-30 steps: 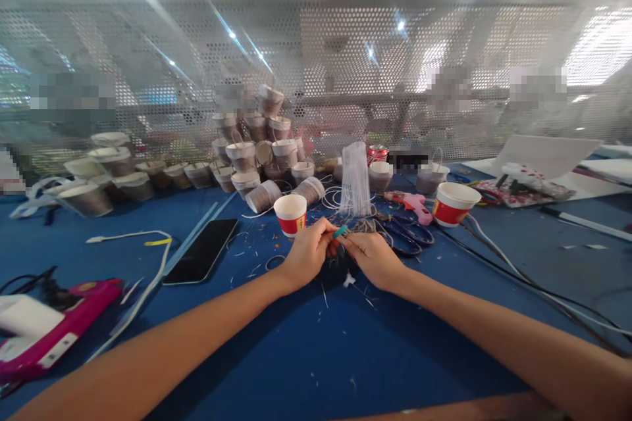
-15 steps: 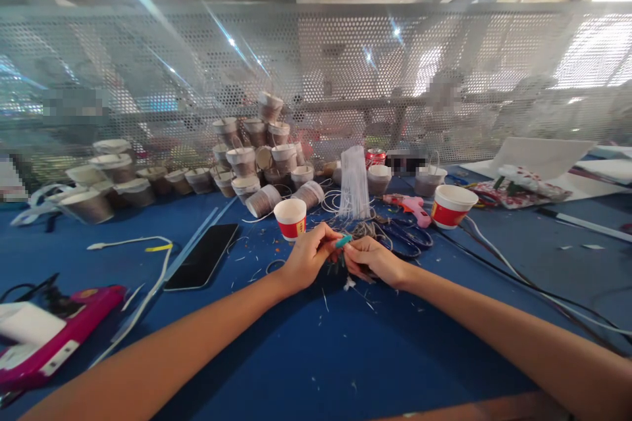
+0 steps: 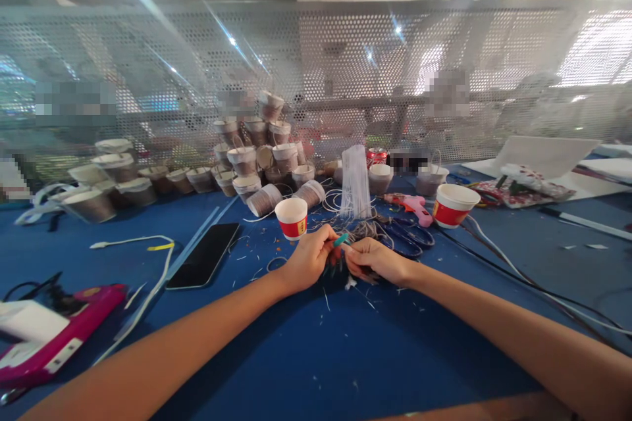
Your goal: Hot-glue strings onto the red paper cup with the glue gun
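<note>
My left hand [image 3: 309,258] pinches a small teal-tipped piece [image 3: 340,239] over the blue table [image 3: 316,342]. My right hand [image 3: 374,258] meets it from the right, fingers closed around thin brown twine strands [image 3: 363,230] and a dark bit that I cannot make out. Both hands touch at the fingertips. A red and white paper cup [image 3: 291,218] stands just behind my left hand.
A black phone [image 3: 203,254] lies left of my hands. Blue scissors [image 3: 405,239], a pink glue gun [image 3: 409,204] and another red cup [image 3: 453,204] sit to the right. Stacked twine-wrapped cups [image 3: 257,158] stand at the back before a perforated metal screen. Cables run at right; a pink device [image 3: 54,335] lies at left.
Both hands stay joined at the same spot; my right hand has drawn slightly lower and turned, the fingers working on the small piece.
</note>
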Tool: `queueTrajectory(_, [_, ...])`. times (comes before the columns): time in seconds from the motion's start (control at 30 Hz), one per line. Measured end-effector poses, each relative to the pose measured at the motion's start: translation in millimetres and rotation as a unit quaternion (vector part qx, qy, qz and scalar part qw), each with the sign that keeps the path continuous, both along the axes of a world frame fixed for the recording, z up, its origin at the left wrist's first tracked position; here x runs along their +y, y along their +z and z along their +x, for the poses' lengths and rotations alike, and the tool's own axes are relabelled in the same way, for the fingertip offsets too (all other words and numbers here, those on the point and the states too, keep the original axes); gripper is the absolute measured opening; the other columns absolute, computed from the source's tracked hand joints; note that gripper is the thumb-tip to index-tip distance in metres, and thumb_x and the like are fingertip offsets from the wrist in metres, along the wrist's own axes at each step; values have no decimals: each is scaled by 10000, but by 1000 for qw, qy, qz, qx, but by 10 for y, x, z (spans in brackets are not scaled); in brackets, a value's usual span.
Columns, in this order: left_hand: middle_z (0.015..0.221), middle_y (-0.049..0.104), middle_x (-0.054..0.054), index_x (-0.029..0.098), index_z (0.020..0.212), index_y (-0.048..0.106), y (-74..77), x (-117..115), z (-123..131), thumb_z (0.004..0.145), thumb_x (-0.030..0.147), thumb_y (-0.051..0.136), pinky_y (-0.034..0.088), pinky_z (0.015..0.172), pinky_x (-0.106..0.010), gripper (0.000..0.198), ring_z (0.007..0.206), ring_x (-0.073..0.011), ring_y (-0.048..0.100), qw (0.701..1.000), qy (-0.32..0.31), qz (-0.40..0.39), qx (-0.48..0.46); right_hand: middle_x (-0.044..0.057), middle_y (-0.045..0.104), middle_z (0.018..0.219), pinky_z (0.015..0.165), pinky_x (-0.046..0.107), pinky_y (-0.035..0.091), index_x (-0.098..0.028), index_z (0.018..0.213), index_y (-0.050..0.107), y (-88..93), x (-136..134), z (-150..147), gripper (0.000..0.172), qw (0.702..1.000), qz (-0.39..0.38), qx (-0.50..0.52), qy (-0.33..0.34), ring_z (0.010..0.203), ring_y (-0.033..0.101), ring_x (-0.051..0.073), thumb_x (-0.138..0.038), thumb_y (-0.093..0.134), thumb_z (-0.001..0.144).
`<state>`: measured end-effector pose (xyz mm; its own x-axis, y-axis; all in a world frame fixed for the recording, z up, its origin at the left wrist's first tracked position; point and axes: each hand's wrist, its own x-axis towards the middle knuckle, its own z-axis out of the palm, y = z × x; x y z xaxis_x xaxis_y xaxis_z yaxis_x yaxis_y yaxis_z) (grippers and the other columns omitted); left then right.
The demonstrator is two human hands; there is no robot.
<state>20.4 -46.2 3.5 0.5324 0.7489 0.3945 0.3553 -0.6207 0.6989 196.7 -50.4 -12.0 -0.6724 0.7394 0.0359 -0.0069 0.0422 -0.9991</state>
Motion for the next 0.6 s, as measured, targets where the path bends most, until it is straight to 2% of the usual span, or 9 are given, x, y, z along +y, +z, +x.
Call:
queueTrajectory(0.1, [604,535,26,176,729,446,-2,-6,22,862,174,386,388,518,-230,146,537,-103,504,1000,13,-11,-12,-63,412,364,318,201,172,-168,497,420,1,-5,-17,496,1000,3,3,-15,282,296,33,-558,480,798])
queueTrajectory(0.2, [591,527,32,172,730,451,1,-10,56,881,281,417,404,517,-235,189,521,-100,502,997,19,-42,-66,-65,411,363,316,202,161,-170,507,426,13,-21,-43,498,999,11,13,-43,282,284,32,-584,488,779])
queueTrajectory(0.33, [648,557,8,155,892,504,65,-12,68,903,404,365,456,536,-253,285,558,-113,544,981,-10,-80,-179,-66,386,384,324,205,166,-172,502,425,56,-78,-78,517,995,45,40,-80,302,292,35,-604,459,785])
queueTrajectory(0.43, [706,571,-14,150,965,517,173,-4,23,907,426,342,467,552,-255,332,590,-114,553,980,-20,-37,-195,-64,370,402,345,208,191,-174,503,425,93,-138,-92,526,992,71,38,-95,328,298,41,-612,441,792])
queueTrajectory(0.53, [767,575,-30,154,1026,510,299,3,-52,916,420,315,463,565,-252,348,608,-108,543,986,-27,27,-159,-57,358,417,375,215,220,-178,500,415,120,-190,-103,536,989,100,25,-107,364,301,51,-618,414,805])
queueTrajectory(0.6, [750,560,-28,148,1025,509,380,-5,-99,918,419,308,452,569,-249,354,624,-112,536,991,-25,88,-99,-54,355,426,389,219,225,-179,500,408,136,-219,-114,542,988,110,18,-111,381,296,54,-625,401,809])
